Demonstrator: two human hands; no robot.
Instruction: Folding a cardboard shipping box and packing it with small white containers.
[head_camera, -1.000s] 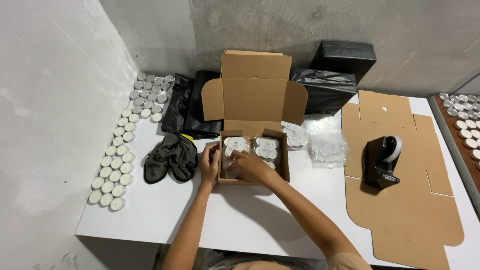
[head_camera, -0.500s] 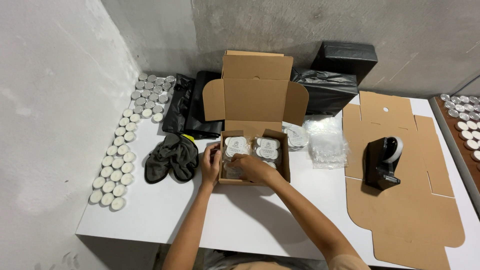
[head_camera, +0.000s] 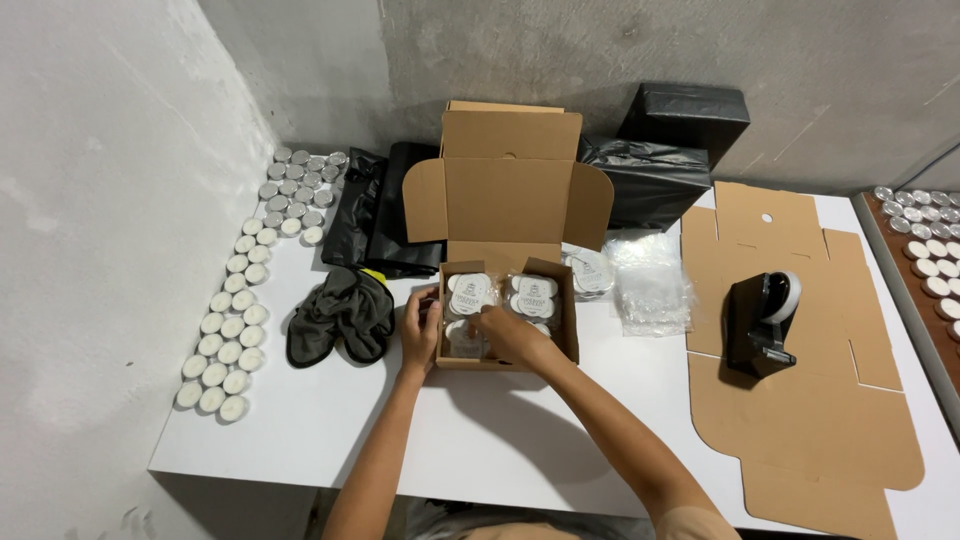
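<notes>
Already both hands sit in the box (head_camera: 505, 318): left hand (head_camera: 420, 330) fingers grip its wall, right hand (head_camera: 503, 332) fingers press a pack (head_camera: 470, 296); forcing could crush it.

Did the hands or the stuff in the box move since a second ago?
Hardly at all. The left hand stays on the left wall of the open cardboard box, and the right hand stays inside it on the clear packets of white candles. Nothing was picked up or let go. The dark cloth, tape dispenser and flat cardboard lie as before.
</notes>
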